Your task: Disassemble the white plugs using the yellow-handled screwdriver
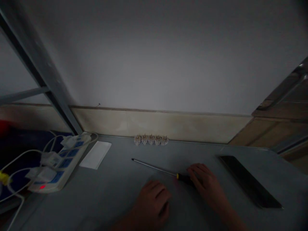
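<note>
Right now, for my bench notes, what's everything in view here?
screwdriver: one, yellow-and-black handle, steel shaft, on the desk under the right hand
small connectors: five, off-white, in a row at the desk's back edge
power strip: one, white with blue panels, a red light, at the desk's left
plugs: three, white, in the power strip, with white cables
white paper slip: one, beside the power strip
dark flat slab: one, black, on the desk's right, possibly a phone or tablet
desk: one, grey
metal frame: one, grey, at far left
wall: one, white, cream skirting below
left hand: bare, resting on the desk
right hand: bare, at the screwdriver's handle
</note>
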`<state>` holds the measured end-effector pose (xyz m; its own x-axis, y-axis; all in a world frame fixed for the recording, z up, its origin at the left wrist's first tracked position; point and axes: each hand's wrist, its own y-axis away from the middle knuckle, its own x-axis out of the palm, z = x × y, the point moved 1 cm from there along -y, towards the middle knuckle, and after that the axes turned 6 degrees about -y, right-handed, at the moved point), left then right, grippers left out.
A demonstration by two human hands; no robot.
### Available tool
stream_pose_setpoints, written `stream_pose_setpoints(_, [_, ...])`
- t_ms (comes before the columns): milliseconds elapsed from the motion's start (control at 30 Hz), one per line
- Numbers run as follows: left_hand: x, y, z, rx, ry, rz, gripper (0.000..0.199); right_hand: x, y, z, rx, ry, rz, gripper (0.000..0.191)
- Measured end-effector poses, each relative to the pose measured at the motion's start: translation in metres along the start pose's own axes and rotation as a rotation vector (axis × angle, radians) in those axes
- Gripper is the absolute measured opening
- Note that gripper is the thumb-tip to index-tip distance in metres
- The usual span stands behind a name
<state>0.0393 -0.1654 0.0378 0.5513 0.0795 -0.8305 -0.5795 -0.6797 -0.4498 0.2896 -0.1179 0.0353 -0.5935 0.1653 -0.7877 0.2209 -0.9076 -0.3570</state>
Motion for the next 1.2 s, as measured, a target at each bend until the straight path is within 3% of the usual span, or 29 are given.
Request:
stream_pose_setpoints(333, [0.004,-0.001,0.005,0.021,0.033,-0.050,0.019,-0.005,-0.001,-0.002,0.021,-0.045,0.001,0.031])
stream_pose_setpoints(533, [-0.007,-0.003,-0.001,-0.063,0.081,0.001,0.022,-0.009,0.003,0.003,-0.046,-0.026,0.117,0.025])
stream_pose_setpoints(900, [-0.007,-0.001,-0.003,-0.085,0.093,-0.026,0.022,-0.014,-0.001,0.023,0.052,-0.042,0.373,0.024])
stream_pose_setpoints(1200, [-0.007,0.000,0.000,-0.101,0.090,-0.006,0.024,-0.015,-0.001,0.023,0.067,-0.043,0.403,0.029])
